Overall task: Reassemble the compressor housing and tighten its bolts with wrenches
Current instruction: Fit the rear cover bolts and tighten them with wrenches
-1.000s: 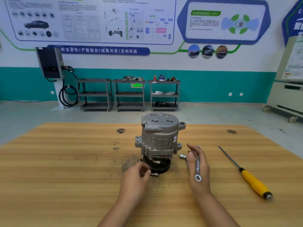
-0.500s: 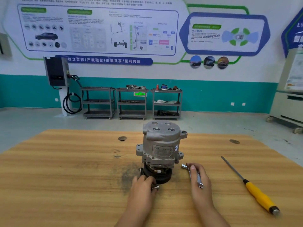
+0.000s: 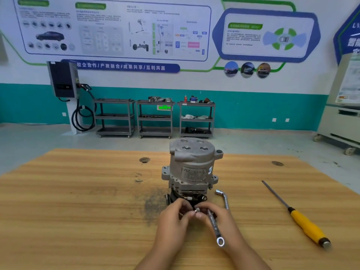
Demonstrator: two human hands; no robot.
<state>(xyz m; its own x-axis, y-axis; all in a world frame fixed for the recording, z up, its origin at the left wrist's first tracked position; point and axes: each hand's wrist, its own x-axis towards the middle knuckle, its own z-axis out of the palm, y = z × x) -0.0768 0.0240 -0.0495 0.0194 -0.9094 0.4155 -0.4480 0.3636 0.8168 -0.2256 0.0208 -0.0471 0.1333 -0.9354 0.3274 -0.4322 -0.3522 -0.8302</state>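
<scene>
The compressor [image 3: 191, 166] is standing upright mid-way across the wooden table [image 3: 78, 211], with a yellow-handled screwdriver [image 3: 303, 224] lying well to its right. I am curling my right hand [image 3: 226, 221] round a ring wrench [image 3: 214, 225], while my left hand [image 3: 173, 221] is pinching a small bolt [image 3: 196, 209] at the compressor's base.

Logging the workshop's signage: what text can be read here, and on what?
"校企合作 / 产教融合 / 成果共享 / 互利共赢": blue wall banner.
Wall posters, compressor nameplate, wrench engraving, green sign: too blurred to read.
Blue panel at right edge: cut off.
</scene>
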